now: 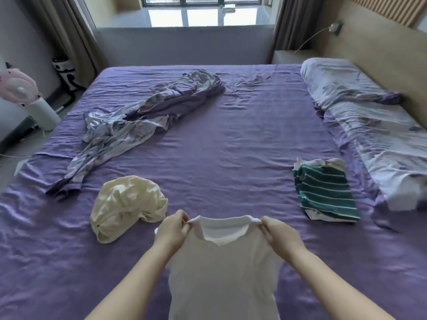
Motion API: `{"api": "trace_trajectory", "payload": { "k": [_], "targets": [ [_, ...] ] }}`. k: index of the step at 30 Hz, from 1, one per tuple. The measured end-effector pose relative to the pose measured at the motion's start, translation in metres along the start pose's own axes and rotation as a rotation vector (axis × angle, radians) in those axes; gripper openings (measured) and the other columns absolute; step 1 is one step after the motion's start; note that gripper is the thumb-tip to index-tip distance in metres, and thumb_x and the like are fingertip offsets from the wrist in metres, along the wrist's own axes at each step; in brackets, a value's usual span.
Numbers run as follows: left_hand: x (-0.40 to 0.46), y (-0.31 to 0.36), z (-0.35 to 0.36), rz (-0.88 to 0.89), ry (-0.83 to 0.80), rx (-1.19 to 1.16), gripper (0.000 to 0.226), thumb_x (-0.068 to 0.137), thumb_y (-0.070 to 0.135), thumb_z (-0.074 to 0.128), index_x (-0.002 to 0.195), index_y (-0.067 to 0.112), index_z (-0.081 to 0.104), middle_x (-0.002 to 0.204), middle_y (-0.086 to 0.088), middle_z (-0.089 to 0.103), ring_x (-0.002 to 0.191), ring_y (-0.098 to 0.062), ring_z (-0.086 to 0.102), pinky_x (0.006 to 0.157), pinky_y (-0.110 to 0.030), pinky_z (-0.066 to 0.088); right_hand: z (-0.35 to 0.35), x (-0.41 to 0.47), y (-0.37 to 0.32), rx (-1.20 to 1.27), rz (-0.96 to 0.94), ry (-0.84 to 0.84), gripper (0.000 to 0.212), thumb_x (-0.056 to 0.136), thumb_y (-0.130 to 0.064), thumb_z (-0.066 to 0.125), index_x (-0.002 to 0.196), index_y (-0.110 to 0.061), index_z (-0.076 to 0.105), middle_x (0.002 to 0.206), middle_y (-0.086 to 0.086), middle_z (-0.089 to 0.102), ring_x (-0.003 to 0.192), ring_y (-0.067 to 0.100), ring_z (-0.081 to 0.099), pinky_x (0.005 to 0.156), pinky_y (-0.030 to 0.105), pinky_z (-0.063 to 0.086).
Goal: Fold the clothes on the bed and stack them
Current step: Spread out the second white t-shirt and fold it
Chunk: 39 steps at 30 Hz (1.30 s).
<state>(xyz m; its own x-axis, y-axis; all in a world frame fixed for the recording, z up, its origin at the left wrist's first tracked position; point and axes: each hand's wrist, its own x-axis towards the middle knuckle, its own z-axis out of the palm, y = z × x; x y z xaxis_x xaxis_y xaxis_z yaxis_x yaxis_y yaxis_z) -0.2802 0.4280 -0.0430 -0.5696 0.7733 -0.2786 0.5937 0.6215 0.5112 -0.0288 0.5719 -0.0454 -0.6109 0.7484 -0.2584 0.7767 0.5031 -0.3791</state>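
Left grip: the left hand (175, 229) pinched one shoulder of the white shirt (223, 269) between thumb and curled fingers.
Right grip: the right hand (280, 234) pinched the other shoulder the same way.
Why held so: stretched by both shoulders, the shirt hung flat with its neckline up, probably to square it before folding.
Shirt's place: lifted at the near edge of the bed (231, 158).
Still waiting: a crumpled cream garment (127, 204) lay just left of the hands; a patterned purple garment (143, 121) sprawled farther off.
Stack: a folded green striped shirt (325, 190) sat at right, likely the pile's start.
Surface: rumpled purple sheet, a pillow (346, 82) by the headboard.
Room: window (201, 12), curtains, pink fan (20, 88).
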Motion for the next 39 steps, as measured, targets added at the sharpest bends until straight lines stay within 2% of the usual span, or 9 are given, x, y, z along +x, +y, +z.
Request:
{"api": "trace_trajectory", "payload": {
  "k": [4,11,23,25,27,31,35,37,39],
  "targets": [
    [0.036,-0.008,0.017,-0.094,0.065,0.04,0.019,0.09,0.035,0.057,0.094,0.016,0.055,0.095,-0.008,0.064,0.097,-0.03,0.056,0.081,-0.042,0.047,0.024,0.039,0.007,0.012,0.071,0.072,0.026,0.098,-0.039,0.033,0.083,-0.02,0.041,0.094,0.002,0.065,0.089,0.029,0.06,0.061,0.033,0.033],
    [0.114,-0.014,0.033,-0.017,0.161,0.14,0.024,0.093,0.041,0.05,0.09,0.017,0.049,0.088,-0.009,0.061,0.091,-0.03,0.053,0.075,-0.038,0.04,0.04,0.107,0.018,-0.095,0.152,0.131,0.022,0.098,-0.036,0.029,0.095,-0.021,0.045,0.094,-0.001,0.066,0.083,0.031,0.062,0.062,0.034,0.037],
    [0.21,-0.048,0.141,-0.02,0.157,0.345,0.012,0.09,0.026,0.049,0.1,0.019,0.054,0.107,-0.004,0.061,0.105,-0.027,0.049,0.088,-0.037,0.031,0.132,0.192,0.051,-0.196,0.321,0.17,0.033,0.098,-0.042,0.033,0.103,-0.016,0.053,0.101,0.003,0.064,0.089,0.031,0.063,0.065,0.034,0.037],
    [0.197,-0.051,0.154,0.094,0.28,0.308,0.027,0.081,0.017,0.062,0.109,0.014,0.062,0.118,-0.011,0.059,0.114,-0.032,0.051,0.101,-0.044,0.029,0.137,0.186,0.051,-0.11,0.325,0.204,0.035,0.096,-0.041,0.04,0.115,-0.015,0.053,0.108,0.007,0.063,0.095,0.033,0.061,0.073,0.038,0.041],
    [0.174,-0.046,0.169,0.418,0.346,0.306,0.036,0.072,0.007,0.065,0.108,0.013,0.065,0.119,-0.013,0.06,0.116,-0.033,0.053,0.106,-0.049,0.029,0.136,0.175,0.054,0.032,0.353,0.18,0.044,0.095,-0.04,0.044,0.13,-0.012,0.045,0.124,0.01,0.058,0.109,0.033,0.057,0.085,0.042,0.04],
    [0.122,-0.013,0.201,0.951,-0.042,0.351,0.033,0.068,0.02,0.061,0.099,0.023,0.07,0.111,0.0,0.067,0.109,-0.022,0.062,0.101,-0.043,0.044,0.127,0.149,0.066,0.258,0.424,0.125,0.052,0.096,-0.034,0.043,0.142,-0.013,0.031,0.139,0.008,0.048,0.126,0.028,0.046,0.1,0.039,0.031],
    [0.112,0.022,0.216,0.767,-0.329,0.461,0.06,0.059,0.033,0.074,0.117,0.023,0.066,0.125,0.004,0.063,0.117,-0.016,0.058,0.095,-0.034,0.049,0.122,0.125,0.084,0.171,0.474,0.067,0.044,0.091,-0.021,0.044,0.134,-0.014,0.04,0.123,0.009,0.061,0.115,0.029,0.053,0.092,0.039,0.036],
    [0.12,0.031,0.224,0.676,-0.355,0.469,0.063,0.088,0.024,0.05,0.147,0.017,0.03,0.155,-0.003,0.026,0.143,-0.022,0.024,0.113,-0.039,0.026,0.125,0.114,0.092,0.046,0.423,0.017,0.042,0.083,-0.025,0.052,0.125,-0.018,0.047,0.11,0.004,0.064,0.108,0.027,0.056,0.088,0.039,0.039],
    [0.125,0.038,0.232,0.568,-0.479,0.511,0.062,0.098,0.022,0.031,0.151,0.016,-0.001,0.159,-0.006,-0.008,0.146,-0.026,-0.008,0.116,-0.045,0.008,0.128,0.108,0.097,0.007,0.382,-0.043,0.038,0.081,-0.037,0.054,0.117,-0.024,0.051,0.103,-0.003,0.064,0.104,0.022,0.056,0.085,0.037,0.036]
  ]
}}
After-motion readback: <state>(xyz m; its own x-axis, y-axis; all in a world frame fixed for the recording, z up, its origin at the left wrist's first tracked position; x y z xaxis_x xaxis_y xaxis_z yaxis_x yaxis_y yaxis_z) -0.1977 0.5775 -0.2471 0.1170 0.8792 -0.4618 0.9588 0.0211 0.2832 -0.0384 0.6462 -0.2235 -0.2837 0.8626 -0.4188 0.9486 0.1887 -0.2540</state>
